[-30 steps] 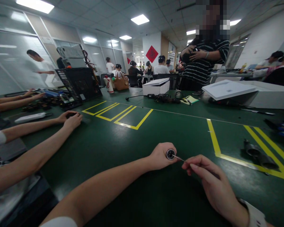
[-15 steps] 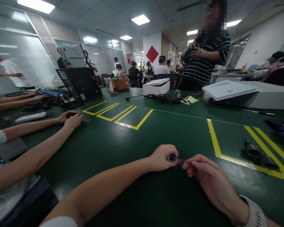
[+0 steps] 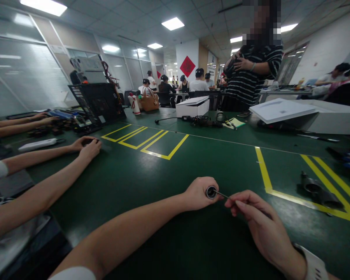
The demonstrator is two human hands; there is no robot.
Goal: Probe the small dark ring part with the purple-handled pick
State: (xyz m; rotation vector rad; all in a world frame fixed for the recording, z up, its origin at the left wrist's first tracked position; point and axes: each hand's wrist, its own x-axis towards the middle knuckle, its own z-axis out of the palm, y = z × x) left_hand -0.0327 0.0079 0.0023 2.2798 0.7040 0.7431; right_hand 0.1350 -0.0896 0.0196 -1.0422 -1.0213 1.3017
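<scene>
My left hand (image 3: 200, 193) is wrapped round a dark cylindrical part (image 3: 211, 192), whose round metal-rimmed opening faces me. Most of its body is hidden in the palm. In a pinch between thumb and fingers, my right hand (image 3: 252, 212) holds a thin metal rod (image 3: 222, 194). The rod's far end reaches into the opening of the part; the tip cannot be made out. Both hands are a little above the green table (image 3: 151, 237). To the right, a pair of dark hollow fittings (image 3: 322, 192) lies by the yellow tape.
At left, a co-worker's hands (image 3: 89, 147) hold a small dark thing. Yellow tape (image 3: 169, 156) marks the table. Along the back are a white box (image 3: 194, 107), black cables (image 3: 202, 120) and a larger white carton (image 3: 335, 116). A person in a striped top (image 3: 247, 74) stands across the table.
The rod has tilted slightly against the part's opening and shows more clearly. My hands have barely shifted. In the background at left, a walking person has gone out of view.
</scene>
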